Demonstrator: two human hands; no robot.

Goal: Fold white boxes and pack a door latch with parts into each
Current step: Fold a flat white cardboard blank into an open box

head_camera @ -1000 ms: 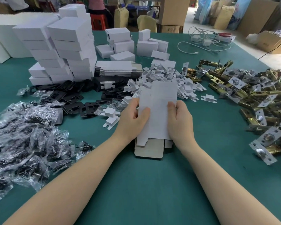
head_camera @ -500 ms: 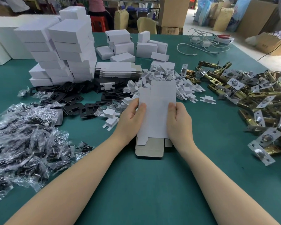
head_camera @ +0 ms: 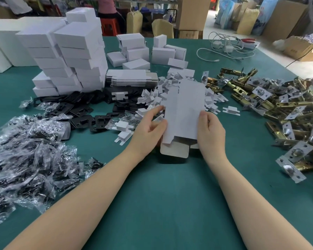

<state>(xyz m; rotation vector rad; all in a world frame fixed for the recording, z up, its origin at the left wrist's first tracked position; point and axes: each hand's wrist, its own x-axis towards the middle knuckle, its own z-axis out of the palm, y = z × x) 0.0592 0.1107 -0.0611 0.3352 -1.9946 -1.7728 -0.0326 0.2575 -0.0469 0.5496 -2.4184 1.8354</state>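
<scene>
White box blank [head_camera: 184, 112], still flat, is held above the counter [head_camera: 161, 195] by the right hand [head_camera: 210, 134] pinching its edge, the left hand [head_camera: 148, 130] loosely open beside it, so creases could be misfolded.

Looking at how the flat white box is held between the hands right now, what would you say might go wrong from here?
1. The left hand has its fingers loosely spread at the box blank's edge, so mainly the right hand holds it; the blank might slip or fold crooked.
2. White card inserts are heaped right behind the blank; opening it there may scatter them.
3. The door latches lie piled close on the right; a reach could knock some over the table edge.
</scene>
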